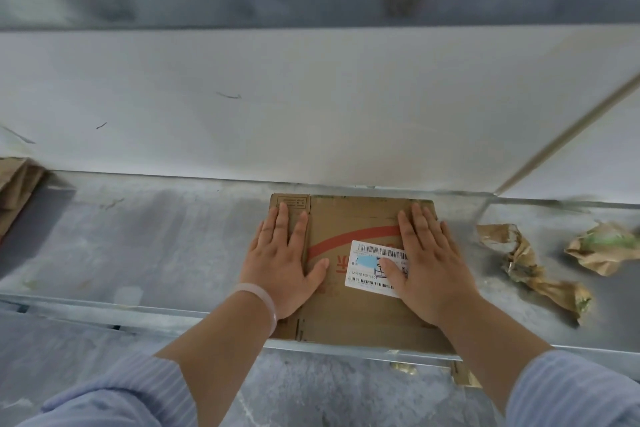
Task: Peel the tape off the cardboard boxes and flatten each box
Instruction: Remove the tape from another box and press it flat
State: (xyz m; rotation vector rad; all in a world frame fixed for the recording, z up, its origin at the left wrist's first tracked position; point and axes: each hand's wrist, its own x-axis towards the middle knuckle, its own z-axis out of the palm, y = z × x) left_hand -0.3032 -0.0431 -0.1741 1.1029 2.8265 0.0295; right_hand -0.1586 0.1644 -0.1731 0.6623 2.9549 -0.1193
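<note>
Both hands, left hand (282, 262) and right hand (427, 262), press the cardboard box (353, 308) with straight, released fingers; press evenly along creases.

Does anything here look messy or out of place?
Only the brown tape: a crumpled strip and a wad lie loose on the table, right of the flattened box that the left hand and right hand press down.
</note>
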